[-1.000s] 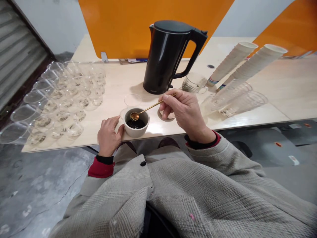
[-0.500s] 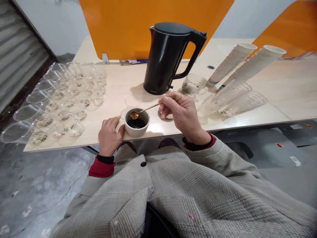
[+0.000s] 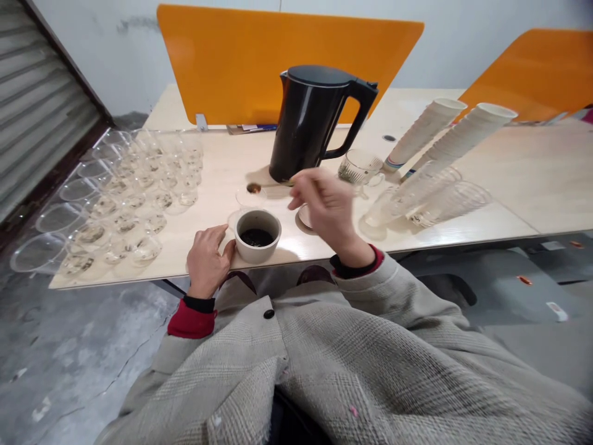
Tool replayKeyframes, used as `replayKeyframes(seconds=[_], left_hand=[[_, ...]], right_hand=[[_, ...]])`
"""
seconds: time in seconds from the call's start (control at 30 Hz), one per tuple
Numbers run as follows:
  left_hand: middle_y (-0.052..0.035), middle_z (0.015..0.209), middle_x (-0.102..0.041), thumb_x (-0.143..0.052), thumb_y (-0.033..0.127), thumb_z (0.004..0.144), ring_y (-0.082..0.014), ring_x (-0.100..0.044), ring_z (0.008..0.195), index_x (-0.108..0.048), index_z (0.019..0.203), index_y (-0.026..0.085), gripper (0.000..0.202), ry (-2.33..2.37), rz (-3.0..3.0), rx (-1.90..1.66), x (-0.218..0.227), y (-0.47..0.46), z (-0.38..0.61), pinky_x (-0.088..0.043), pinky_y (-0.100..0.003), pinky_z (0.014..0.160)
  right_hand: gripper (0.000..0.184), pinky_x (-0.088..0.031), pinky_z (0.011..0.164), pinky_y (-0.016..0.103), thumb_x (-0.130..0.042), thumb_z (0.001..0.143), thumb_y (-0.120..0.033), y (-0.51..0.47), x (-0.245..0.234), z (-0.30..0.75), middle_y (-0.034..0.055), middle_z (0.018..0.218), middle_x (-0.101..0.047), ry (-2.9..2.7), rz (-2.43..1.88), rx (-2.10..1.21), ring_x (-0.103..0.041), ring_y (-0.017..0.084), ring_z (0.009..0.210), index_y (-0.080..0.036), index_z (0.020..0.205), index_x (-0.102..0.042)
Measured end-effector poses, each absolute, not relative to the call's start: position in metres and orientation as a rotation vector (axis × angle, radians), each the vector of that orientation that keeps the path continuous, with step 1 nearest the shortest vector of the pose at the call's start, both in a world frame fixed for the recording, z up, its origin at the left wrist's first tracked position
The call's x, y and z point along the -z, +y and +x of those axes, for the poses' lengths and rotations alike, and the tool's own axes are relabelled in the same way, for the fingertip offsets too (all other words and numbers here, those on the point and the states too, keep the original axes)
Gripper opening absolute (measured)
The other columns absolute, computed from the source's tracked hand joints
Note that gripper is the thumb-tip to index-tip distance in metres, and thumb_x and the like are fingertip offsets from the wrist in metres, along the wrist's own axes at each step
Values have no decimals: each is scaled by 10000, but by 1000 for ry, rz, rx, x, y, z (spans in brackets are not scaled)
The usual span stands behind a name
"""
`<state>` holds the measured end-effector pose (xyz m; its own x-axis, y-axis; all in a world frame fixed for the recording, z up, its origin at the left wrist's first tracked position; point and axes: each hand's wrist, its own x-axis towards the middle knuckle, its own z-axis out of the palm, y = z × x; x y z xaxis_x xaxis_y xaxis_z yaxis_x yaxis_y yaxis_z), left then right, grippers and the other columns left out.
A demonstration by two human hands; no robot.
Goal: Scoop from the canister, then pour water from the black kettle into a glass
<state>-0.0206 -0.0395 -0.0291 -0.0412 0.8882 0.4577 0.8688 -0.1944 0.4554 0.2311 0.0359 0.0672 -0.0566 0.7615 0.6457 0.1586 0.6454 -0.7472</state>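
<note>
While the left hand (image 3: 206,259) is resting on the counter (image 3: 509,179) with its fingers loosely curled against the side of the grey bowl (image 3: 257,235), not gripping it, the right hand (image 3: 324,207) is hovering blurred just right of and beyond that bowl; its fingers are pinching the handle end of a thin gold spoon (image 3: 253,187); the spoon's long axis is running leftward and slightly away from the fingers, so its loaded tip is sitting over the small clear cup (image 3: 250,197) just behind the bowl; the bowl is holding dark granules; the right hand is clearly the nearer to the cup; a black kettle (image 3: 315,123) is standing just beyond; rows of clear cups (image 3: 120,198) are lying to the left; stacked paper cups (image 3: 445,133) are leaning at the right.
</note>
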Motion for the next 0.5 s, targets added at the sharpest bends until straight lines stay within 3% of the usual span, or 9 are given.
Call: replayKeyframes(seconds=[0.13,0.33,0.5], left_hand=[[-105,1271,-799,-559,481,1049,-301,-667,1143,-742,1319,198,431,1980,2168,-1079,31,-39,-21,-537,-416,991],[-99,1264,-803,-559,463,1052,-299,-671,1134,-748,1309,202,412,1983,2179,-1083,30,-39,-22,-537,-412,983],[-104,1253,-805,-568,448,1048,-310,-668,1140,-750,1303,197,402,1982,2198,-1090,31,-38,-23,-537,-421,978]], right_hand=[[441,-539,560,239,-595,1054,-614,42,-55,220,-27,731,-706,-1773,-836,-517,-723,117,595,-223,867,-670],[382,-553,545,238,-616,1053,-594,41,-62,229,-37,747,-711,-1586,-818,-520,-727,116,590,-231,961,-690],[294,-565,556,295,-586,1090,-524,44,-87,287,-21,783,-717,-1375,-917,-211,-712,136,603,-263,989,-676]])
